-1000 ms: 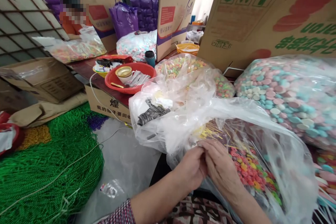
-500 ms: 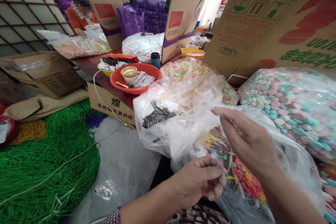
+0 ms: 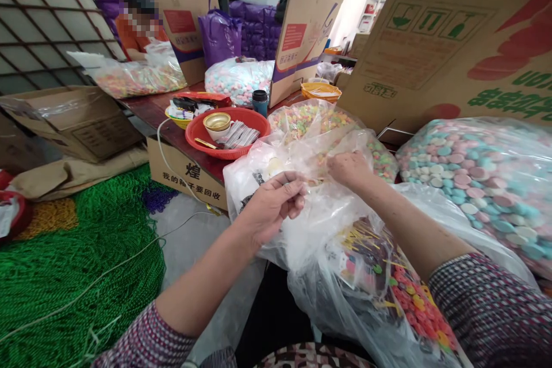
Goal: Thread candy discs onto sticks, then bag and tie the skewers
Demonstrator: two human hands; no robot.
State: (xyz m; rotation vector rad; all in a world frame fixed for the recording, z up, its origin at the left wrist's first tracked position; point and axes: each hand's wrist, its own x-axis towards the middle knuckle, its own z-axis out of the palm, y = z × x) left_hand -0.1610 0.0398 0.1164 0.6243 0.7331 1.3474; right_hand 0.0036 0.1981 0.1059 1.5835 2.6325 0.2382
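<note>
A clear plastic bag (image 3: 297, 152) with small dark packets and white items lies in front of me. My left hand (image 3: 273, 204) pinches its rim from the near side. My right hand (image 3: 349, 168) grips the rim farther right, fingers closed on the plastic. Below my right arm lies another clear bag (image 3: 388, 276) with bright ring-shaped candies and yellow sticks.
A big bag of pastel round candies (image 3: 478, 178) lies at right, under a large cardboard box (image 3: 435, 46). A red basin (image 3: 228, 132) with a gold bowl sits on the table. A green mesh pile (image 3: 81, 264) fills the floor at left. A person sits at the far left.
Both hands rose from the candy bag on my lap to the rim of the clear bag farther away. The left hand let go of what it pinched low down.
</note>
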